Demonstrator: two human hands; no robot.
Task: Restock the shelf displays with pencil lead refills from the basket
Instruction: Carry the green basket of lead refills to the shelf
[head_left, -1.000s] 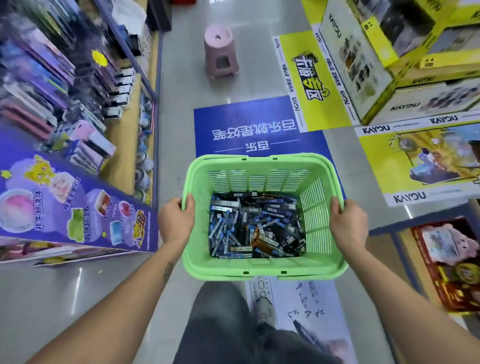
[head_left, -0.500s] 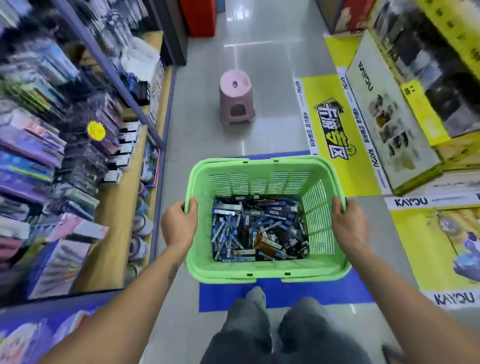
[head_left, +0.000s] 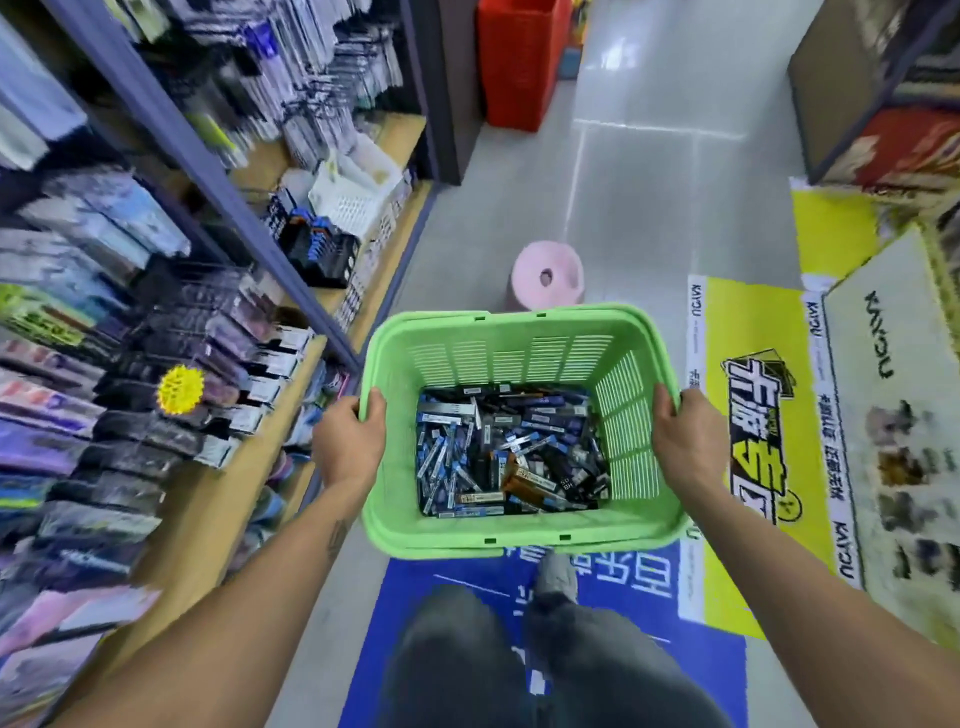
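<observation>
hands (head_left: 349, 448) gripping basket (head_left: 519, 335) rims, arms outstretched

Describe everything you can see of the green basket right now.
The green basket looks like light green plastic, rectangular, with a thick rolled rim and slotted walls. It is held level above the aisle floor, open top up. The left hand grips its left rim and the right hand grips its right rim. Its bottom is covered by a loose pile of pencil lead refills, mostly blue and black packs. A pink stool stands just beyond it.

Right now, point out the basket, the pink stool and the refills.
basket (head_left: 519, 532): head view, near rim.
pink stool (head_left: 545, 278): head view, seat top.
refills (head_left: 511, 449): head view, middle of the pile.
</observation>
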